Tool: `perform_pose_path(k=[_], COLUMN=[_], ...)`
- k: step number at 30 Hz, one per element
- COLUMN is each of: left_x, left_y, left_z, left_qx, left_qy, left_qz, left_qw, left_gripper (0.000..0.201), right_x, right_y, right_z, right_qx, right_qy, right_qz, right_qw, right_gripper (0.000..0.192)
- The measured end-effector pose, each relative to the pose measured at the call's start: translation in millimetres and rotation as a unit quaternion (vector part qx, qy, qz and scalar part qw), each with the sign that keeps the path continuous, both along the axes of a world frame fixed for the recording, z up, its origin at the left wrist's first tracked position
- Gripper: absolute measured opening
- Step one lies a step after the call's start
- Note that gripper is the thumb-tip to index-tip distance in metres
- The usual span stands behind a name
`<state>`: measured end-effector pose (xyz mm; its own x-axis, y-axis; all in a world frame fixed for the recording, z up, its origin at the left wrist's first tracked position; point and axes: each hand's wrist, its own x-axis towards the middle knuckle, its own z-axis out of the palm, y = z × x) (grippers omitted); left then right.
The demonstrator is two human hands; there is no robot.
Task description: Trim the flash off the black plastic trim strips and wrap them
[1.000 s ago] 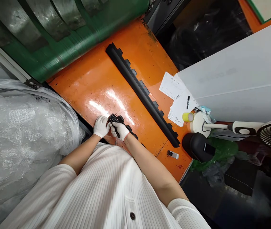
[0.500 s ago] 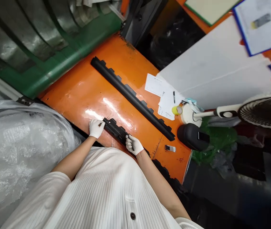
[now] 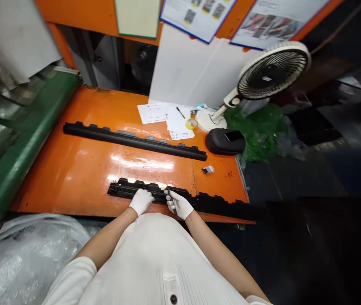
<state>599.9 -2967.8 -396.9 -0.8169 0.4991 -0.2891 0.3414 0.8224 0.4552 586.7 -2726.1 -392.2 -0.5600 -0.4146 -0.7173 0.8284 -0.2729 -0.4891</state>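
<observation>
A long black plastic strip (image 3: 210,204) with a tabbed far edge lies along the near side of the orange table. My left hand (image 3: 141,201), in a white glove, is closed on its near edge, a short way in from the left end. Just to the right, my right hand (image 3: 180,205), gloved too, grips a thin dark pen-like tool (image 3: 168,193) whose upper end points at the strip. The tool's exact kind is too small to make out. Farther back lies a second black plastic strip (image 3: 136,142), untouched, roughly parallel to the first.
Behind the far strip are papers (image 3: 176,123), a marker (image 3: 180,112) and a tape roll (image 3: 191,123). A white fan (image 3: 214,118), a black case (image 3: 225,142) and a small grey-white object (image 3: 208,169) stand right. Left is a green-edged conveyor (image 3: 31,156); plastic wrap (image 3: 34,258) bulges below.
My left hand has shifted from the near strip's left end inward, closer to my right hand. The right hand still holds the tool. The camera view has turned, so the strips appear more level.
</observation>
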Motion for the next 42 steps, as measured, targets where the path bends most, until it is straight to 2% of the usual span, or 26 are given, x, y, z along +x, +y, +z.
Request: perform_pose_path(k=[2, 4, 5, 7, 8, 9, 10, 11, 13, 15, 18, 20, 21, 23, 26, 33, 38, 42], left_x=[-4.7, -5.3, -4.6, -3.4, -4.2, -6.6, -10.9, -16.8, -31.7, -44.9, -49.5, -42.2, -37.2, -28.6, -24.7, -30.7, -35.0, -36.8], left_y=[-18.5, -58.0, -81.4, -125.2, -141.1, -150.6, -152.4, -145.6, -106.3, -38.9, 84.1, 156.5, 184.8, 222.5, 239.5, 237.3, 243.3, 244.2], left_z=[7.4, 16.3, 21.1, 30.6, 34.9, 38.6, 41.4, 43.0, 41.2, 32.2, 8.3, -9.3, -17.2, -29.3, -37.7, -38.9, -40.4, -40.8], left_qx=[-0.036, -0.082, -0.114, -0.199, -0.244, -0.271, -0.279, -0.269, -0.209, -0.139, -0.093, -0.084, -0.083, -0.083, -0.078, -0.077, -0.075, -0.08], left_qy=[0.005, 0.017, 0.027, 0.072, 0.093, 0.111, 0.131, 0.148, 0.166, 0.154, 0.096, 0.055, 0.043, 0.034, 0.033, 0.015, -0.004, -0.007], left_qz=[0.006, 0.036, 0.071, 0.222, 0.306, 0.375, 0.415, 0.429, 0.382, 0.287, 0.156, 0.057, 0.023, -0.012, -0.029, -0.026, -0.022, -0.012], left_qw=[0.999, 0.996, 0.99, 0.952, 0.916, 0.88, 0.856, 0.85, 0.885, 0.935, 0.979, 0.993, 0.995, 0.996, 0.996, 0.997, 0.997, 0.997], left_gripper=[0.024, 0.029, 0.032, 0.035, 0.036, 0.042, 0.05, 0.058, 0.065, 0.061, 0.06, 0.065, 0.07, 0.082, 0.091, 0.096, 0.092, 0.089], right_x=[-5.1, -5.6, -3.8, 2.7, 6.8, 10.8, 14.6, 17.8, 23.0, 27.1, 33.0, 36.4, 37.4, 36.7, 28.5, 2.2, -8.1, -15.9], right_y=[12.3, 29.7, 39.8, 61.8, 73.5, 85.7, 98.8, 113.2, 147.1, 189.0, 260.0, 303.1, 320.9, 346.7, 363.8, 371.5, 387.6, 410.1], right_z=[1.6, 3.2, 3.7, 3.7, 3.1, 2.2, 1.1, -0.1, -2.2, -3.1, -3.2, -3.8, -4.5, -7.0, -12.1, -17.8, -19.1, -22.4], right_qx=[0.001, 0.001, 0.003, 0.043, 0.076, 0.114, 0.151, 0.185, 0.242, 0.323, 0.454, 0.519, 0.541, 0.563, 0.561, 0.544, 0.539, 0.539], right_qy=[0.02, 0.035, 0.044, 0.094, 0.128, 0.16, 0.187, 0.205, 0.217, 0.234, 0.242, 0.23, 0.226, 0.228, 0.255, 0.291, 0.286, 0.286], right_qz=[0.002, -0.003, -0.003, 0.029, 0.056, 0.083, 0.105, 0.118, 0.112, 0.103, 0.101, 0.124, 0.141, 0.183, 0.244, 0.329, 0.347, 0.321], right_qw=[1.0, 0.999, 0.999, 0.994, 0.987, 0.977, 0.965, 0.954, 0.939, 0.911, 0.852, 0.814, 0.798, 0.773, 0.749, 0.714, 0.712, 0.725], right_gripper=[0.036, 0.042, 0.044, 0.051, 0.055, 0.058, 0.059, 0.057, 0.051, 0.045, 0.044, 0.045, 0.046, 0.046, 0.045, 0.043, 0.041, 0.041])
